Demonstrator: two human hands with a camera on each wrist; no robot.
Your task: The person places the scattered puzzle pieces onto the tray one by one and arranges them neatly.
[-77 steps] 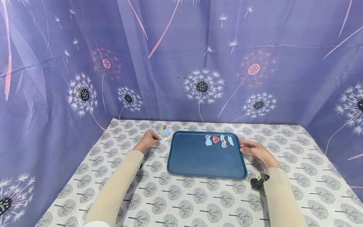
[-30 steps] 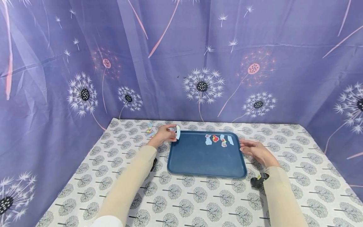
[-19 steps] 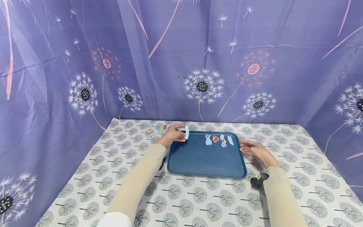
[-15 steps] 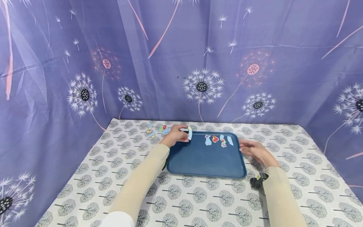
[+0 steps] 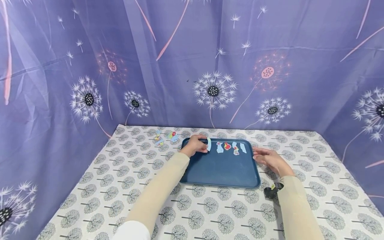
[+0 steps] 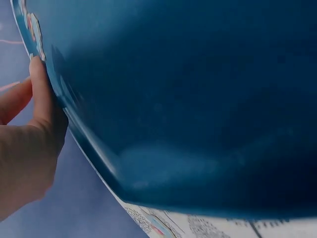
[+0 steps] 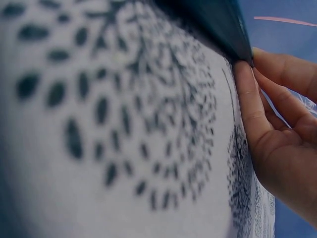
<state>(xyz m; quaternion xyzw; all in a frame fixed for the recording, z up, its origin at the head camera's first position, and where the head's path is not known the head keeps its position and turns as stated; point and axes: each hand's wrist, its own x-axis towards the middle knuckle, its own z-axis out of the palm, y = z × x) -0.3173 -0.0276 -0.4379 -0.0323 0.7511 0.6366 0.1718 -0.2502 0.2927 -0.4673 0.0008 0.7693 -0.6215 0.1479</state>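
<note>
My left hand (image 5: 195,146) is over the upper left of the dark blue tray (image 5: 220,170), pinching a narrow, curved light-blue puzzle piece (image 5: 209,144) between thumb and fingers. Right of it, along the tray's far side, lie a light-blue piece (image 5: 220,148), a red and yellow piece (image 5: 227,146), a blue piece with a coloured end (image 5: 236,149) and a plain pale-blue strip (image 5: 243,148). In the right wrist view, the fingertips of my right hand (image 7: 282,109) touch the tray's edge (image 7: 242,42); the fingers are fairly straight.
Left of the tray, more colourful pieces (image 5: 173,136) lie on the tree-patterned tablecloth (image 5: 195,216), with another group (image 5: 159,139) further left. A purple dandelion-print curtain (image 5: 168,66) encloses the table at the back and sides.
My left hand has picked up the curved light-blue piece from the cloth left of the tray and carried it right, over the tray's far-left part. My right hand stays at the tray's right edge.
</note>
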